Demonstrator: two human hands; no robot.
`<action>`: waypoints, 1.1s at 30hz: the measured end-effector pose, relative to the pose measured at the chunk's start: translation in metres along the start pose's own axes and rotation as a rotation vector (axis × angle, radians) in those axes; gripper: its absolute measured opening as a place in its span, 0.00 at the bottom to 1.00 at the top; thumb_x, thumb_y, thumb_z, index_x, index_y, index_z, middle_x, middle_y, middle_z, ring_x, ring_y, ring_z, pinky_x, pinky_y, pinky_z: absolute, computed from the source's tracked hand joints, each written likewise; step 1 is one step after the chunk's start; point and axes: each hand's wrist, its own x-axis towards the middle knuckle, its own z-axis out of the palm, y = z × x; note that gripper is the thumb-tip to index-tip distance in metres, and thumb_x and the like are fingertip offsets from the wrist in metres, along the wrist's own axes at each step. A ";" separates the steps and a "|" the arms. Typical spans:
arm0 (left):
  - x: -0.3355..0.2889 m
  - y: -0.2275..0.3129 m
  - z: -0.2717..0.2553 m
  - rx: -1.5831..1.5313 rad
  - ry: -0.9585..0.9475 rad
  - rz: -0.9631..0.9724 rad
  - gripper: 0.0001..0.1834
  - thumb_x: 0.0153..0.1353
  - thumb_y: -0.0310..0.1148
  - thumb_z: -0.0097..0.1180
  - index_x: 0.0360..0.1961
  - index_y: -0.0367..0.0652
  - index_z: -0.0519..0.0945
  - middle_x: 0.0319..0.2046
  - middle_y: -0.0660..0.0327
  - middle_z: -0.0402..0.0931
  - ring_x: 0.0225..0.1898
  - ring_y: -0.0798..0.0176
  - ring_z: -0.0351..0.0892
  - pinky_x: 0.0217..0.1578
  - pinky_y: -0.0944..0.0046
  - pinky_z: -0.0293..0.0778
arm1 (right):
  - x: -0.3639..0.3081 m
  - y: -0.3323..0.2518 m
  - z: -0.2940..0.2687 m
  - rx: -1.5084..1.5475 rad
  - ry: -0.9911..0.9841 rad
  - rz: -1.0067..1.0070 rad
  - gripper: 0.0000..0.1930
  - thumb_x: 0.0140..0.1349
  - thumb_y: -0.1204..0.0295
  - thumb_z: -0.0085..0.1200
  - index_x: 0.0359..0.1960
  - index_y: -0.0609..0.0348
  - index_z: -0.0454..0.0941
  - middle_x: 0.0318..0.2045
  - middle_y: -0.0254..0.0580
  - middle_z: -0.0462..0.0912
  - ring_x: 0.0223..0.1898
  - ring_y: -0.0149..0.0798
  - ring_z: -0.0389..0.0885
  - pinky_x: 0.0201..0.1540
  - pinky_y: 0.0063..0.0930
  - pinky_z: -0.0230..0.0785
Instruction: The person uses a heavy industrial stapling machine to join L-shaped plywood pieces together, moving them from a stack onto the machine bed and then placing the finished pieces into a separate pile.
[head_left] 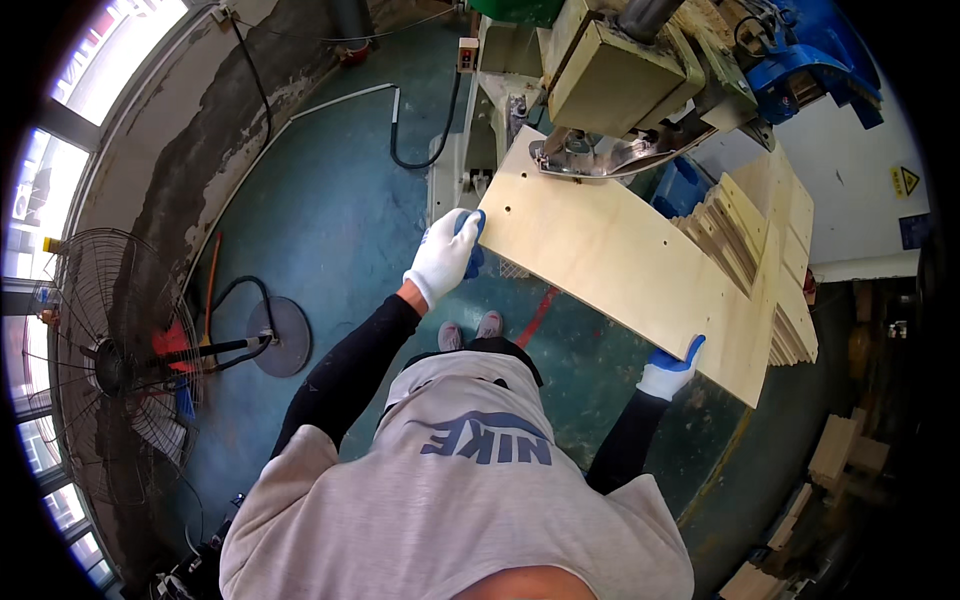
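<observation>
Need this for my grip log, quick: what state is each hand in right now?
Left hand: closed, holding the wooden board at its left end.
Right hand: closed, holding the same board by its near edge.

Right hand point(668, 374) partly hidden beneath the pale board point(610, 255), machine point(620, 80) cut off at the top.

A wire-caged fan point(112, 368) stands on the left beside a patchy, peeling wall point(180, 125) and bright windows point(122, 60), its round grey base point(285, 345) on the green floor point(335, 190). A yellow triangular warning sign point(905, 181) marks a pale surface point(850, 195) at right; wooden pieces point(833, 450) lie at lower right.
</observation>
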 end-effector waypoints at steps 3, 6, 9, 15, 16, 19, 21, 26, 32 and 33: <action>0.029 -0.017 -0.002 -0.013 -0.019 -0.009 0.15 0.75 0.39 0.47 0.44 0.36 0.78 0.22 0.66 0.72 0.21 0.72 0.71 0.21 0.68 0.69 | -0.003 0.002 0.018 0.004 0.015 -0.025 0.25 0.74 0.58 0.49 0.65 0.64 0.69 0.62 0.46 0.76 0.62 0.43 0.74 0.66 0.39 0.66; 0.046 -0.008 0.006 -0.005 -0.037 -0.078 0.15 0.75 0.40 0.47 0.43 0.36 0.78 0.22 0.67 0.72 0.20 0.72 0.71 0.21 0.68 0.69 | 0.004 -0.001 0.020 0.013 0.037 -0.048 0.25 0.74 0.59 0.51 0.65 0.64 0.70 0.62 0.46 0.77 0.61 0.42 0.75 0.65 0.38 0.67; 0.050 -0.008 0.010 -0.026 -0.089 -0.094 0.16 0.75 0.40 0.47 0.43 0.36 0.78 0.21 0.66 0.71 0.19 0.72 0.69 0.20 0.68 0.68 | 0.009 -0.004 0.016 -0.020 0.051 -0.069 0.25 0.74 0.59 0.51 0.65 0.63 0.70 0.62 0.46 0.76 0.62 0.43 0.75 0.66 0.38 0.67; 0.034 -0.017 0.001 -0.002 -0.119 -0.125 0.18 0.74 0.43 0.47 0.44 0.37 0.78 0.21 0.64 0.72 0.19 0.71 0.70 0.20 0.66 0.69 | 0.006 -0.009 0.011 -0.037 -0.002 -0.032 0.24 0.74 0.61 0.50 0.65 0.64 0.70 0.62 0.48 0.76 0.62 0.44 0.75 0.67 0.40 0.66; 0.039 -0.015 0.000 -0.002 -0.129 -0.149 0.18 0.74 0.43 0.48 0.44 0.36 0.78 0.22 0.63 0.72 0.20 0.69 0.72 0.22 0.65 0.71 | 0.009 -0.008 0.011 -0.037 0.002 -0.042 0.24 0.74 0.61 0.51 0.65 0.64 0.70 0.62 0.48 0.76 0.62 0.44 0.75 0.67 0.40 0.67; 0.040 -0.014 0.002 -0.038 -0.153 -0.222 0.19 0.73 0.43 0.48 0.46 0.36 0.79 0.22 0.62 0.73 0.20 0.68 0.73 0.23 0.64 0.72 | 0.015 -0.010 0.006 -0.051 0.011 -0.028 0.25 0.73 0.61 0.51 0.65 0.64 0.70 0.61 0.47 0.77 0.62 0.44 0.75 0.66 0.40 0.67; 0.039 -0.015 0.002 -0.047 -0.160 -0.219 0.19 0.73 0.43 0.48 0.46 0.36 0.79 0.22 0.63 0.72 0.20 0.68 0.72 0.23 0.63 0.71 | 0.016 -0.009 0.003 -0.063 0.017 -0.014 0.25 0.73 0.60 0.52 0.64 0.64 0.70 0.61 0.46 0.77 0.62 0.43 0.75 0.66 0.40 0.67; 0.039 -0.013 0.008 -0.032 -0.137 -0.216 0.20 0.74 0.45 0.47 0.45 0.36 0.78 0.21 0.63 0.71 0.19 0.69 0.71 0.21 0.64 0.70 | 0.025 -0.001 -0.010 -0.053 0.018 -0.028 0.25 0.73 0.60 0.52 0.64 0.63 0.70 0.61 0.46 0.77 0.61 0.43 0.76 0.66 0.39 0.67; 0.038 -0.022 0.006 0.024 -0.124 -0.180 0.23 0.75 0.48 0.44 0.45 0.35 0.78 0.21 0.63 0.72 0.20 0.68 0.71 0.22 0.63 0.69 | 0.018 0.007 -0.005 -0.055 0.030 -0.058 0.25 0.73 0.60 0.51 0.64 0.64 0.70 0.61 0.47 0.77 0.62 0.42 0.76 0.66 0.38 0.67; 0.035 -0.022 0.007 0.052 -0.131 -0.174 0.23 0.75 0.47 0.44 0.47 0.35 0.78 0.22 0.63 0.73 0.20 0.68 0.71 0.21 0.64 0.68 | 0.019 0.005 -0.009 -0.057 0.027 -0.060 0.25 0.73 0.60 0.51 0.64 0.64 0.70 0.61 0.47 0.77 0.62 0.43 0.75 0.66 0.38 0.67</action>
